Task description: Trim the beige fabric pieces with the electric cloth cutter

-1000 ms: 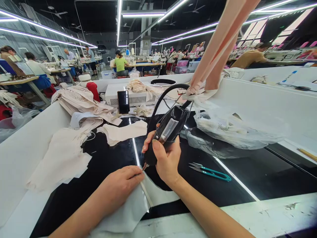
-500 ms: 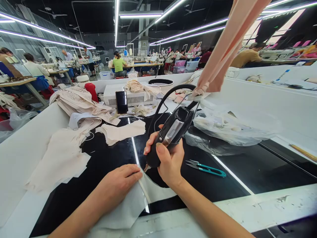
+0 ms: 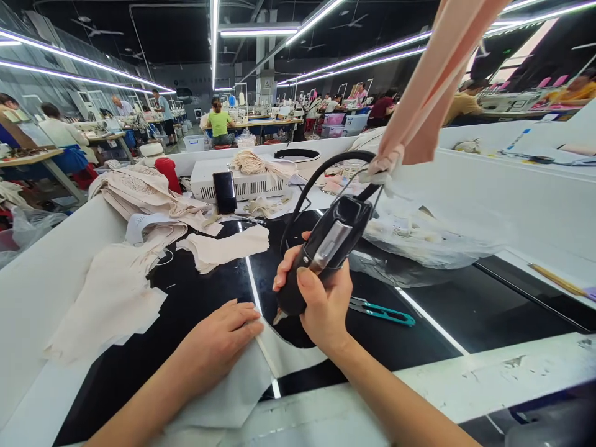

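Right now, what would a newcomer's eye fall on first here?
Likely the black corded handheld tool at the centre, held in the right hand, its tip close to the pale fabric under the left hand. Above the tool, pink fabric strips slant to the top edge. Teal thread snips lie on the black tabletop beside the right hand.
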Demonstrator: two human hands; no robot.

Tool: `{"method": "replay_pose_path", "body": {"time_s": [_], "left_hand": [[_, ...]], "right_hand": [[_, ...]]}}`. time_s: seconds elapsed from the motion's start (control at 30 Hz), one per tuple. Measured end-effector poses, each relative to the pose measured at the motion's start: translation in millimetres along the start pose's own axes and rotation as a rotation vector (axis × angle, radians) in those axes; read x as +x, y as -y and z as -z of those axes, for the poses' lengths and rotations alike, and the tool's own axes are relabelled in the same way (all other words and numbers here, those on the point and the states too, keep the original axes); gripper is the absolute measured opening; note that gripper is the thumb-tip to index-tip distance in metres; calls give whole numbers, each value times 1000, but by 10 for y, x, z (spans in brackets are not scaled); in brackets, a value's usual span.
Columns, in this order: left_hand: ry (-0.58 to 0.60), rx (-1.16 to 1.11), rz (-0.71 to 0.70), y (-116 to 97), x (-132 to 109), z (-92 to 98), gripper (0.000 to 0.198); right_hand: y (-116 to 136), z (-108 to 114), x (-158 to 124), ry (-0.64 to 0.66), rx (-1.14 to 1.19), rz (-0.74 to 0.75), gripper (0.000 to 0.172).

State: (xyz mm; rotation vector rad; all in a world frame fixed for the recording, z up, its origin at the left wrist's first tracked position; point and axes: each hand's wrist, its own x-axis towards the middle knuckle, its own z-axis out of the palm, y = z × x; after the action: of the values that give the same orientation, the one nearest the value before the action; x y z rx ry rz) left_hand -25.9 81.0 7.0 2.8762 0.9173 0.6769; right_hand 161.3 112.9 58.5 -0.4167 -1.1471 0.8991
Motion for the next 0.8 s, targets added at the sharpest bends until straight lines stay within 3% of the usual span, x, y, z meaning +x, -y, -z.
{"method": "replay_pose_path", "body": {"time_s": [0.13,0.37,0.8], "left_hand": [[-23,-24,-24,-69,99,46,24],[153,-131,80,-205,164,-1,21],[100,-179,114,-204,21,-33,26]], "right_hand": [[36,56,-18,16,-1,8,27],[29,47,-56,-8,8,-32,31],[-42,-44,-66,29,45,-17,26]]}}
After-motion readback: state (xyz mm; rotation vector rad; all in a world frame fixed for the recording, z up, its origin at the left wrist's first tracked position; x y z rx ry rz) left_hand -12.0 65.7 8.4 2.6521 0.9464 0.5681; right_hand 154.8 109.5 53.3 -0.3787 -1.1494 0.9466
